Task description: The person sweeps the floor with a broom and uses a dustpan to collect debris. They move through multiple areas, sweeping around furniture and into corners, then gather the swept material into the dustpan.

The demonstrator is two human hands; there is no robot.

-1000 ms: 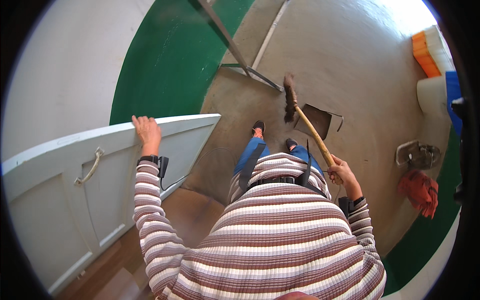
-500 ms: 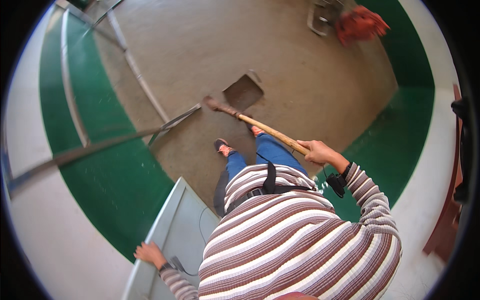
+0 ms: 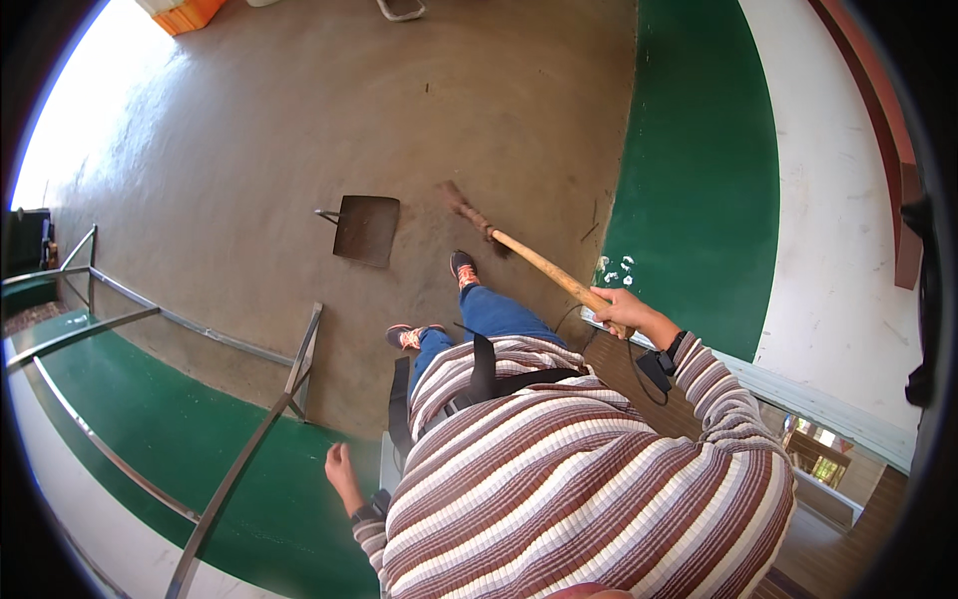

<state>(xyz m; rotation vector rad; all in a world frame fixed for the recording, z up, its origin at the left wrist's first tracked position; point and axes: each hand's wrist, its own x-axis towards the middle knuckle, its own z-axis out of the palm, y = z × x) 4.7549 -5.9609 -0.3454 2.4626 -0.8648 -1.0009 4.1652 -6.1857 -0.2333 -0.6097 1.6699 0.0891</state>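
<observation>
My right hand (image 3: 621, 311) is closed around the upper end of a broom's pale wooden handle (image 3: 547, 267). The broom slants away to the left, and its brown head (image 3: 464, 208), blurred, is over the floor just beyond my feet. Left of that head lies a dark, square dustpan (image 3: 367, 232) with a short handle at its left side, apart from the broom. My left hand (image 3: 341, 469) hangs at my left side with its fingers curled in and nothing visible in them. A metal frame is the nearest thing on that side.
Metal frame bars (image 3: 244, 459) run along the green-painted lower wall (image 3: 110, 399) at the left. Another green and white wall (image 3: 689, 200) rises on the right. Brown concrete floor (image 3: 299, 120) stretches ahead. An orange container (image 3: 190, 14) stands far left, and a pale ledge (image 3: 828, 409) is beside my right arm.
My body has turned to the right. My left hand has come off the pale panel's edge and closed. The broom stays in my right hand; its head is now right of the dustpan.
</observation>
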